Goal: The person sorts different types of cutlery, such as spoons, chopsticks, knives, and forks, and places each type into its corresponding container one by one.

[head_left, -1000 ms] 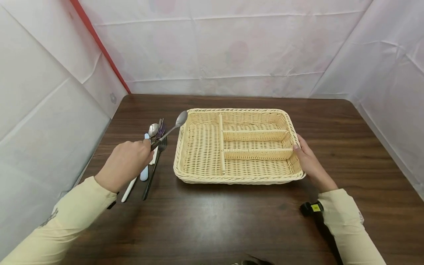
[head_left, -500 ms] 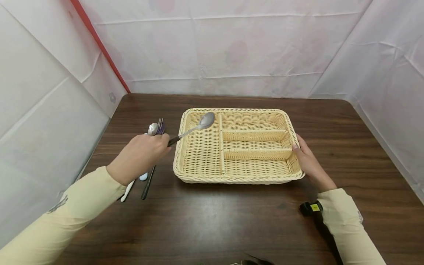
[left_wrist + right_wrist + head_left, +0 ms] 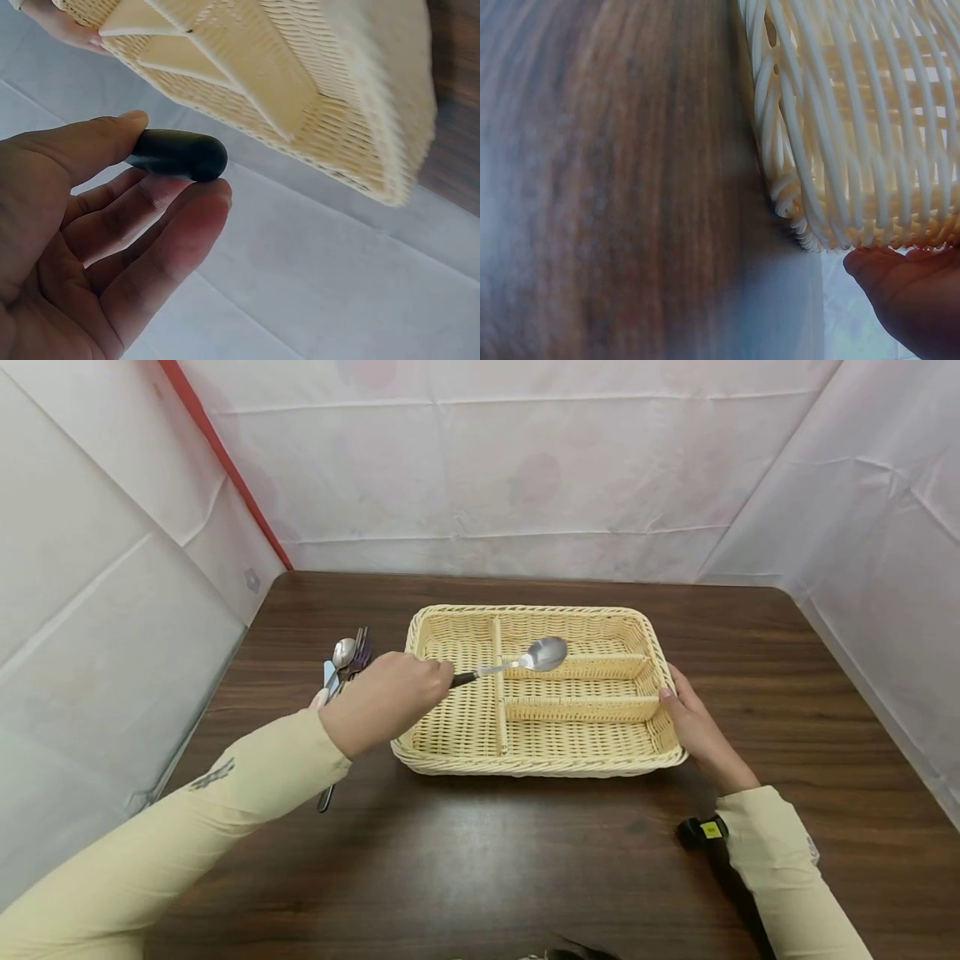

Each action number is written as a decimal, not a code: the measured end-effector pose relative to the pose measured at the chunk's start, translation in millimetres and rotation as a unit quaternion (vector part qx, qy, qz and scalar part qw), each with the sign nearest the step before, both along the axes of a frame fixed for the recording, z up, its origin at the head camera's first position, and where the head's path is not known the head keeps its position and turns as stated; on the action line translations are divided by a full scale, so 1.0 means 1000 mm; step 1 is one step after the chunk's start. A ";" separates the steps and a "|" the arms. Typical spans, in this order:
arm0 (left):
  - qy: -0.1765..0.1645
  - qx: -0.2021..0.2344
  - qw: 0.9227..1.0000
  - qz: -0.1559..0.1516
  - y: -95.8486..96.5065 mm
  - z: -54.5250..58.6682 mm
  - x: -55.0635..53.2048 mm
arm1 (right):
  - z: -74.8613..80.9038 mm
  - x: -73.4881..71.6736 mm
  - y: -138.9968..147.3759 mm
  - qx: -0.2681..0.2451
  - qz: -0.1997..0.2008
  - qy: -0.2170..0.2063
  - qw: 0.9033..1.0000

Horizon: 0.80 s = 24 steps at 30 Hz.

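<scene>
White sheeting [image 3: 540,460] with faint pinkish blotches is forming the backdrop at the rear and sides, and a red strip [image 3: 225,462] is running down its left rear corner. Beneath, a dark brown wood-grain table [image 3: 480,877] is filling the lower scene and catching a pale patch of glare near the front. Two cream sleeves, a left sleeve [image 3: 247,789] and a right sleeve [image 3: 780,852], are reaching in from the near side. Centred on the table, a pale yellow woven basket [image 3: 457,727] is resting; a long divider [image 3: 500,710] is setting off one wide compartment at left, while a rear short divider [image 3: 592,667] and a front short divider [image 3: 582,709] are parting the rest into three narrower ones. The person's right hand [image 3: 697,727] is gripping the basket's right end, its thumb lying over the rim. The left hand [image 3: 390,697] is pinching the dark handle of a metal spoon [image 3: 543,655] between thumb and fingertips. That spoon is hovering above the basket and pointing right, its bowl showing over the rear short divider. Beyond the left hand, a purple-tinted fork [image 3: 361,652] and a second spoon [image 3: 344,651] are lying close together on the table, the left arm partly hiding them. Beside the right cuff, a black fitting with a yellow label [image 3: 711,831] is showing.
</scene>
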State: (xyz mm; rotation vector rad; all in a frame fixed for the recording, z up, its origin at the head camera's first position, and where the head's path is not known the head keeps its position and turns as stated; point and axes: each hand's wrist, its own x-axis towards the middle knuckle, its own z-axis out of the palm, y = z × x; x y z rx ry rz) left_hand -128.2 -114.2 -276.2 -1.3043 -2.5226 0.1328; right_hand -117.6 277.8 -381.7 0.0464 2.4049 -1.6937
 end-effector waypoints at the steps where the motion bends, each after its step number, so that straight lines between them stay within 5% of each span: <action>1: -0.002 0.000 1.000 -0.007 0.004 0.000 -0.001 | 0.000 0.000 0.000 -0.001 0.001 0.001 1.000; 12: -0.032 -0.031 0.995 -0.089 0.057 -0.009 -0.011 | 0.002 0.000 0.000 0.000 0.001 0.009 1.000; 24: -0.041 -0.065 0.990 -0.121 0.100 -0.024 -0.014 | -0.001 0.000 -0.001 -0.006 0.008 0.017 1.000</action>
